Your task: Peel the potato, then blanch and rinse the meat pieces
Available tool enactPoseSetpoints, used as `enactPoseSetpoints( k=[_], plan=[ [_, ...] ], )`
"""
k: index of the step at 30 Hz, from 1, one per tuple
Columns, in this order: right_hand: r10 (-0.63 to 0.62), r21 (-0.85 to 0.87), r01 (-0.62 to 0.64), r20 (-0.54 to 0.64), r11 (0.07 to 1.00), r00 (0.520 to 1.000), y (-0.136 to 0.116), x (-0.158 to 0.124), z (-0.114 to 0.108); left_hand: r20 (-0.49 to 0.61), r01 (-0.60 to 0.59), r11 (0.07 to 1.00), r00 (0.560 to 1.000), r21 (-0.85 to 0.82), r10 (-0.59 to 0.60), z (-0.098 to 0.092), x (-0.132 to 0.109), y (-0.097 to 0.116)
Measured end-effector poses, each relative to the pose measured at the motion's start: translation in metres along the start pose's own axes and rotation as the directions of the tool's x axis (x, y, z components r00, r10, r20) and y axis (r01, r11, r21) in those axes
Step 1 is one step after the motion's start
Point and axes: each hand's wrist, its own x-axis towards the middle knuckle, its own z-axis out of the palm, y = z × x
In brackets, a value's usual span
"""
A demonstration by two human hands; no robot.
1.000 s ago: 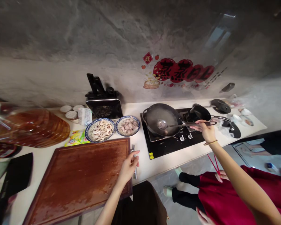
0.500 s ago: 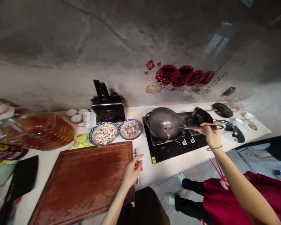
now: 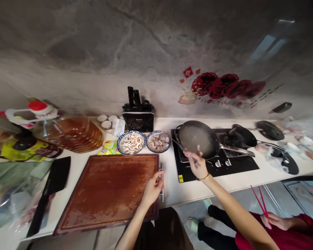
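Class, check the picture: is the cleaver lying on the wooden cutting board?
No, the cleaver lies on the white counter, to the left of the cutting board.

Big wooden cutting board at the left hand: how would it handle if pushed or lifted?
The cutting board looks thick, wide and solid: probably stiff and heavy. Its surface shines wet, so a grip may slip; the metal handle by the left hand likely grips better. Lying flat on the counter, it should slide, not tip.
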Motion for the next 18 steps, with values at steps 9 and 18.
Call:
enactPoseSetpoints(
  k=[9, 18],
  plan=[
    [-0.161, -0.164, 0.223, 0.325, 0.961, 0.932, 0.014, -0.036, -0.028, -0.008, 0.013, 1.000, 1.000, -0.029, -0.013, -0.008, 0.001, 0.002],
    [0.204, -0.249, -0.246, -0.185, 0.937, 0.961, 0.013, -0.036, -0.135, 0.056, 0.008, 1.000, 0.998, 0.009, -0.008, 0.004, 0.007, 0.003]
  ],
)
